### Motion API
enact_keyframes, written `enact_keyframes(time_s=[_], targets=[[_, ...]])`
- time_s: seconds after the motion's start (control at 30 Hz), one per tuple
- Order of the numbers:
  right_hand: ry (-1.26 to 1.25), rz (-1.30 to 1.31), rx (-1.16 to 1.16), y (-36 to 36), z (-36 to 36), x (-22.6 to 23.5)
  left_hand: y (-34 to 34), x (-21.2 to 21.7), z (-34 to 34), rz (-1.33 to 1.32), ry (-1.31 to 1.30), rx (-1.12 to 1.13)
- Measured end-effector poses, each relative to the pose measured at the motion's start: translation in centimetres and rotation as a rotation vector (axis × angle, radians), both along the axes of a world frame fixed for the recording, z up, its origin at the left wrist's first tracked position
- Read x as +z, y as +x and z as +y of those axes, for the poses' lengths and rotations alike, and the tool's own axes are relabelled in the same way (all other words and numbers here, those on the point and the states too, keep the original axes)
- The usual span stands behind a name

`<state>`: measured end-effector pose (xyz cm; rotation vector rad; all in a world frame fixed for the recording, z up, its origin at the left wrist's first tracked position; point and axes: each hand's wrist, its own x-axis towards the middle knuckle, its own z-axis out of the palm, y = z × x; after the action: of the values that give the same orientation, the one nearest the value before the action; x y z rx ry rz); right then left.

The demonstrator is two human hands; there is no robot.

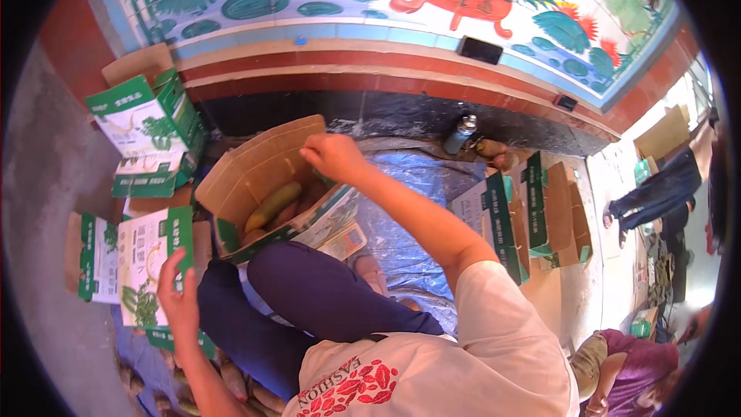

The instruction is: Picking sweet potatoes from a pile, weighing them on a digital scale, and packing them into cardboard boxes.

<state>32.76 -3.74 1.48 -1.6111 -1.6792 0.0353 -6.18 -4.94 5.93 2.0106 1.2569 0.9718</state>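
An open cardboard carton (255,162) stands in front of my knees, its brown flap raised. Inside lie a long yellow-green root vegetable (272,205), radish-like, and some reddish ones partly in shadow. At the carton's right rim is my right hand (337,159), its fingers curled closed over the flap's edge; whatever they may grip is hidden. My left hand (178,293) has its fingers apart beside a white and green carton (147,262) at my left, and holds nothing visible.
More cartons stand at the far left (143,120) and on the right (540,208). Loose roots (231,378) lie at lower left on blue sheeting (417,193). A metal flask (461,134) stands by the wall; a phone (479,50) rests on its ledge. A person (629,367) sits at lower right.
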Motion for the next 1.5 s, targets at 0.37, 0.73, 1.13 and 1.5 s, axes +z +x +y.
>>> enact_keyframes(time_s=[0.37,0.73,1.13,1.5], targets=[[0.205,-0.364,0.05,0.7,7.0,-0.1,7.4,-0.6,0.3,0.406,0.182,-0.342],[-0.459,-0.455,0.004,-0.5,9.0,-2.3,10.5,-4.2,2.6,0.689,0.094,-0.387],[-0.22,-0.541,-0.01,2.5,1.3,-1.6,13.1,-2.9,0.9,0.7,0.442,-0.444],[-0.326,-0.312,-0.402,12.0,-17.3,-0.4,23.1,-1.5,-2.2,0.481,0.617,-0.865]])
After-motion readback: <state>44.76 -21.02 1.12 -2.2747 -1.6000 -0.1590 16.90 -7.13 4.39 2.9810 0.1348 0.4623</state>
